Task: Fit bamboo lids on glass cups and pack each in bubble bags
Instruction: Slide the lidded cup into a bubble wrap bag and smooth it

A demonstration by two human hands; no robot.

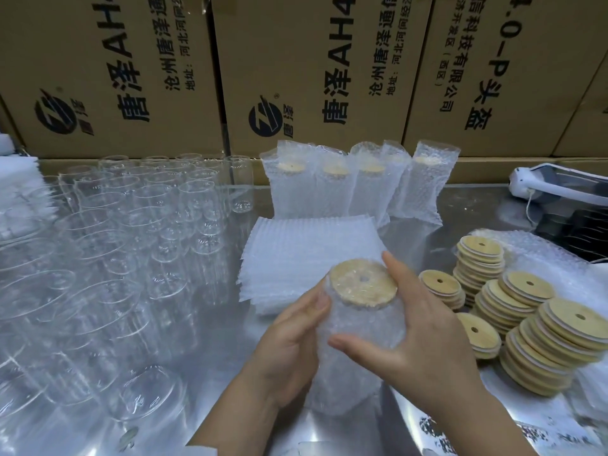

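gripping a bagged glass cup (358, 334) between both hands, low in front of me. my left hand (289, 350) curls round its left side with the thumb pressed up near the rim. my right hand (418, 327) wraps the right side, thumb across the front and a finger reaching up past the lid's edge. the bamboo lid (362, 283) sits on the cup's mouth under the bubble film, tilted toward me, its round hole showing. i cannot tell whether the bag's bottom rests on the tabletop (460, 209).

just behind lies a stack of flat bubble bags (302, 245). beyond that, a row of packed cups (355, 182) stands upright against the cardboard boxes (296, 60). empty glass cups (131, 225) crowd the left side. loose bamboo lids (526, 324) sit in leaning stacks on my right, and a white device (559, 185) lies at the far right.
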